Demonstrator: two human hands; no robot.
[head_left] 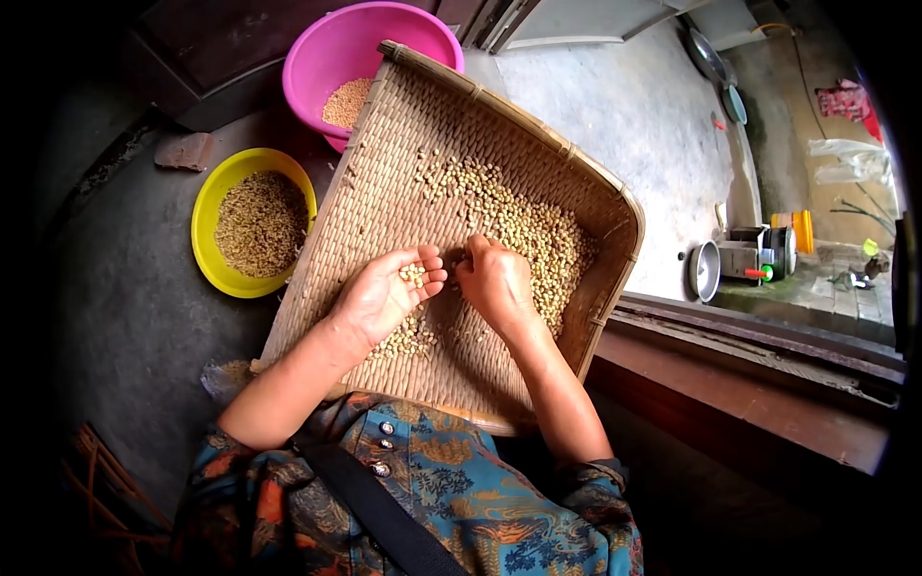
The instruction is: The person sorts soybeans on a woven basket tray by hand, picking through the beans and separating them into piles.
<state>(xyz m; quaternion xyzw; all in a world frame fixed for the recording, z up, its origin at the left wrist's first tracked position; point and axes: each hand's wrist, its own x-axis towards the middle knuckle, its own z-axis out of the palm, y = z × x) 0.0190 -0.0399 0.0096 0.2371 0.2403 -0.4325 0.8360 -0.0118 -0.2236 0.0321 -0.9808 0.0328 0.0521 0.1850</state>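
Note:
A woven bamboo winnowing tray (399,125) rests against my lap, tilted, with its raised rim at the right and far side. Pale dried beans, like soybeans (552,250), lie thickly along its right half, and a smaller patch sits below my left hand. My left hand (379,288) is turned palm up over the tray, fingers curled around a few beans. Beside it my right hand (497,280) hangs over the edge of the bean pile, its fingers pinched together. Whatever is between those fingertips is hidden.
Left of the tray, a yellow basin (202,230) holds brownish small pieces. Behind it stands a pink basin (317,53) with pale beans inside. A brick piece (184,151) lies on the floor. At the right are a wooden door sill (749,384) and a metal bowl (706,271).

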